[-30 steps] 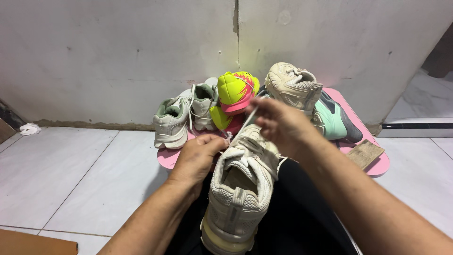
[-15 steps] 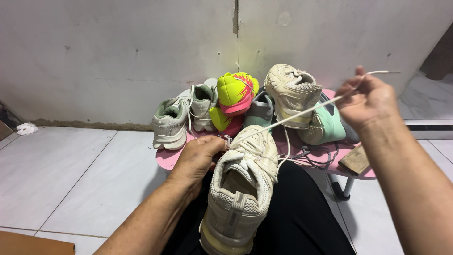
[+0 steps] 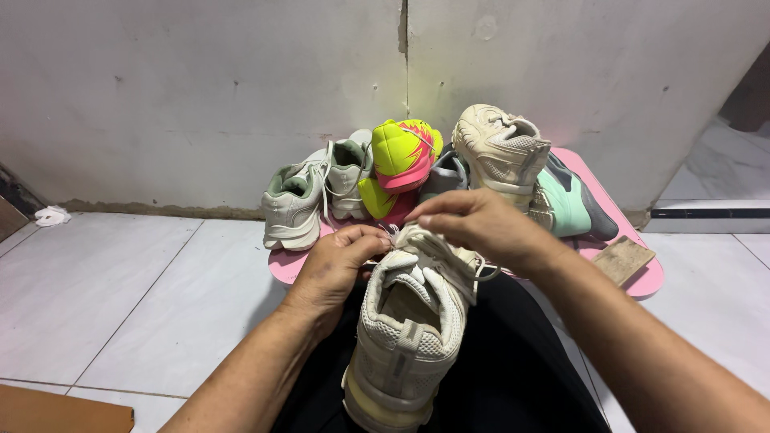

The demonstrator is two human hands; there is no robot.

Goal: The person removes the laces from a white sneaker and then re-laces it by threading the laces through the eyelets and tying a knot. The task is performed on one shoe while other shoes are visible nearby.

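Cream sneaker [image 3: 409, 321] at bottom centre of frame, heel toward camera, resting on the lap. Left hand [image 3: 341, 261] closed on the shoe's left side near the eyelets, steadying it. Right hand [image 3: 473, 224] pinched shut on the lace [image 3: 401, 235] at the tongue top, just right of centre. Best handled with the shoe held firm and the lace kept flat and taut. Other sneakers crowd the pink surface [image 3: 642, 281] at upper centre, by the wall.

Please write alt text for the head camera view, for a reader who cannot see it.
Two bare hands, left hand and right hand, work the laces at the front of a beige sneaker on the person's lap. Behind it, more shoes crowd a pink table.
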